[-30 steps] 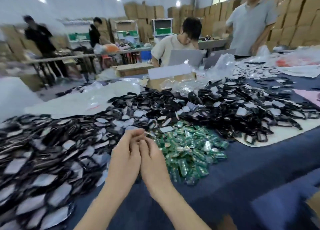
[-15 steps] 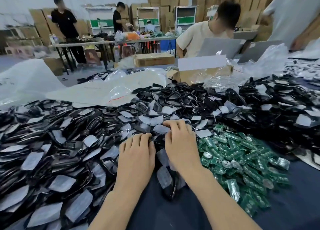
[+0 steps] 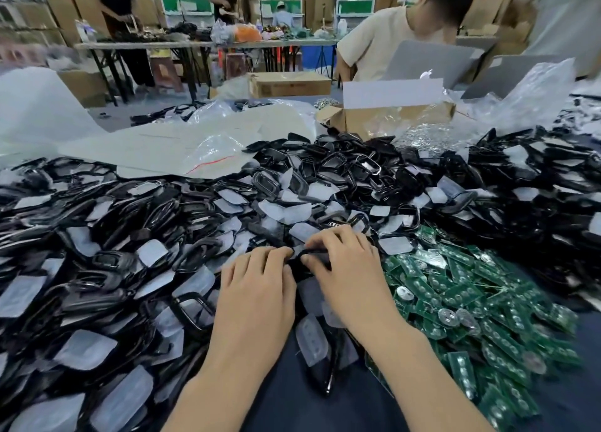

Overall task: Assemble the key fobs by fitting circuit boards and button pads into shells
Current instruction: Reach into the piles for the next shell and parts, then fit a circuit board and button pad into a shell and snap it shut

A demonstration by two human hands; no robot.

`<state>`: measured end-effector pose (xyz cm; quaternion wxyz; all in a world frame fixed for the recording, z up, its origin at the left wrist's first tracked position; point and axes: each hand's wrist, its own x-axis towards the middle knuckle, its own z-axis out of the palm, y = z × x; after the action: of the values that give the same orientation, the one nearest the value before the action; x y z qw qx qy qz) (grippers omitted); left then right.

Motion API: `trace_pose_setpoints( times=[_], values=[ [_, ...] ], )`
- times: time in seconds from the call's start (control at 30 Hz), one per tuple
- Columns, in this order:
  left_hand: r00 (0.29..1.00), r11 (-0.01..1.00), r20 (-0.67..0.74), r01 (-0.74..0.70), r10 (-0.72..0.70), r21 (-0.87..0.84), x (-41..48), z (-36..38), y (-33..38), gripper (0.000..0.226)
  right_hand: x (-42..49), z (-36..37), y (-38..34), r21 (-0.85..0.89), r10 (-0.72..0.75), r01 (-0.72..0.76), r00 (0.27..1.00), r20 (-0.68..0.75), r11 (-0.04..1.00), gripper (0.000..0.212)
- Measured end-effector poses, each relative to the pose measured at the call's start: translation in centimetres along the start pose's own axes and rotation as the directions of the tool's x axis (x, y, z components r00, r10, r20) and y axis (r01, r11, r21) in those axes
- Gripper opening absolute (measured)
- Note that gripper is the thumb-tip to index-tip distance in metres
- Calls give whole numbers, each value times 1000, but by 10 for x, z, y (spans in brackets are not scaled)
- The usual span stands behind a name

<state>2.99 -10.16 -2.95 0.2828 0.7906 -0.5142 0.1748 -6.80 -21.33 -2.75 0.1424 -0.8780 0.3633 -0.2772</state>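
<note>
At the near edge the dark blue cloth [image 3: 325, 409] is seen, with a translucent button pad [image 3: 312, 340] laid over a glossy black part [image 3: 323, 379]. Just behind that, one black shell [image 3: 308, 258] is held between both hands, low over the heap's edge. It is pinched by the curled fingers and thumb of the right hand [image 3: 346, 278], and its other side is gripped by the bent fingers of the left hand [image 3: 257, 291]. Most of the shell is hidden by the fingers.

A pile of green circuit boards [image 3: 471, 301] is spread just to the right of the hands — a far larger heap of black shells and pale pads [image 3: 97, 252] is banked to the left and behind. Farther back, white sheets [image 3: 146, 148] and an open cardboard box [image 3: 390, 120] are found, and a seated person in a cream shirt [image 3: 383, 41] is seen beyond.
</note>
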Motion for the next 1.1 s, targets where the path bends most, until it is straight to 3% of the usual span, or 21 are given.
trace_pose_setpoints(
  times=[0.2,0.33,0.67,0.77,0.87,0.97,1.1],
  values=[
    [999,1000,31,11,-10,-23,-1,-1,-1,23,2,-9,-2,354,98,-80,995,-34,932,4],
    [999,999,40,16,-14,-45,-2,-5,1,24,-1,-15,-3,470,126,-97,992,-30,877,3],
    [996,994,78,43,-35,-102,-3,-10,3,26,-2,-11,-9,471,40,-52,999,36,881,16],
    [996,992,77,49,-40,-119,-4,-11,2,25,-2,-11,-10,394,9,1,1000,-22,919,13],
    [997,989,72,49,-40,-137,-5,-12,2,26,-1,-19,-9,421,87,-28,989,-122,907,19],
    [996,990,76,51,-41,-135,-5,-12,2,29,0,-31,-7,626,264,-91,946,-188,774,19],
    [996,991,85,41,-30,-131,-5,-11,4,29,4,-47,3,868,520,-103,832,-192,486,24]
  ],
)
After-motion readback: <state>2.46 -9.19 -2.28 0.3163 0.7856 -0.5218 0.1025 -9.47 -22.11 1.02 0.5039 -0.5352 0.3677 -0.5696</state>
